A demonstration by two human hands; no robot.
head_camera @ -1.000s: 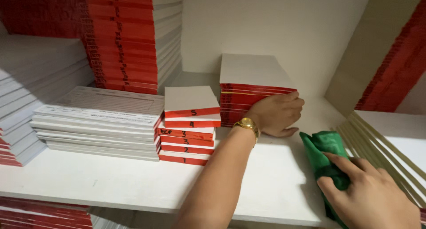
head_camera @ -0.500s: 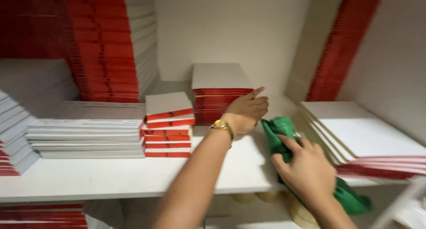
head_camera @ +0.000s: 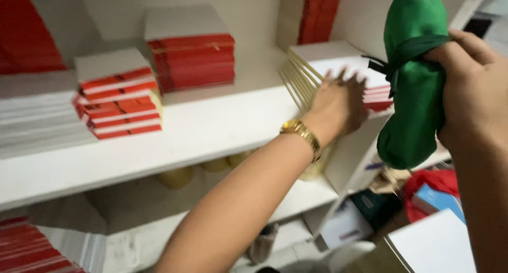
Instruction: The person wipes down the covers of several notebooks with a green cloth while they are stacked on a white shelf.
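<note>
My right hand point(head_camera: 476, 93) grips a bunched green cloth point(head_camera: 413, 77), held up in the air off the shelf at the right. My left hand point(head_camera: 338, 101), with a gold watch point(head_camera: 302, 135) on its wrist, reaches across to the slanted stack of white pads point(head_camera: 330, 61) at the right end of the white shelf point(head_camera: 211, 135); its fingers are spread against the stack's near edge. Further left stand a red-edged stack of pads point(head_camera: 190, 56) and a smaller stack of red-and-white booklets point(head_camera: 119, 101).
A flat pile of white pads point(head_camera: 37, 119) lies at the shelf's left. Upright red-spined books point(head_camera: 317, 13) lean at the back. Below the shelf are yellowish round objects point(head_camera: 177, 176), a lower shelf, a red bag point(head_camera: 431, 185) and white boxes point(head_camera: 428, 246).
My right hand lifted the green cloth off the shelf into the air. My left hand left the red-edged stack and moved right to the slanted white pads. The view swung down and to the right.
</note>
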